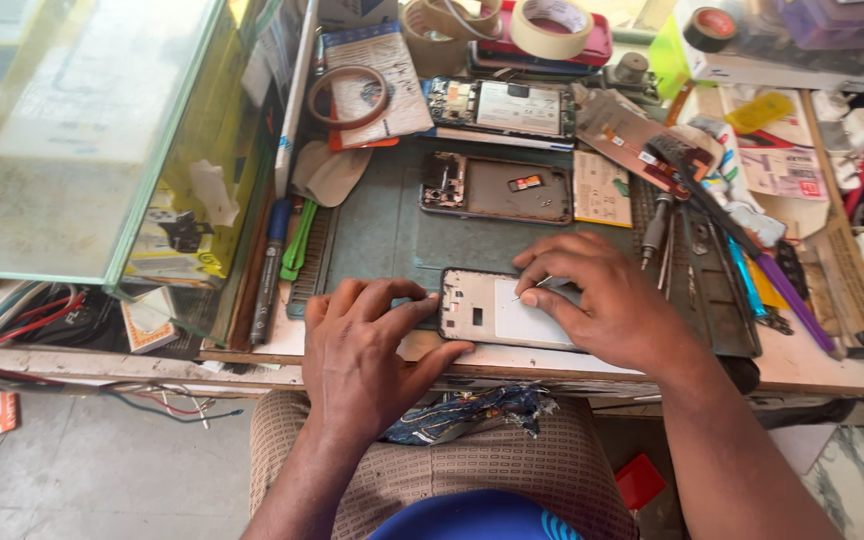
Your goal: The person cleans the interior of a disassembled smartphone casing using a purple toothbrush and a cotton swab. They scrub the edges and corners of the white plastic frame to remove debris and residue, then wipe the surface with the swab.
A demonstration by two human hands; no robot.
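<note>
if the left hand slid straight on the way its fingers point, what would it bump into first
The left hand points up and right, its fingers already touching the left edge of the opened phone frame, so that probably comes first.

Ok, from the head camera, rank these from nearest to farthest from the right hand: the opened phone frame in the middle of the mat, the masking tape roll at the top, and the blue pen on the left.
1. Opened phone frame, just beyond the right hand.
2. Blue pen, far left of the mat.
3. Masking tape roll, at the table's back edge.
</note>
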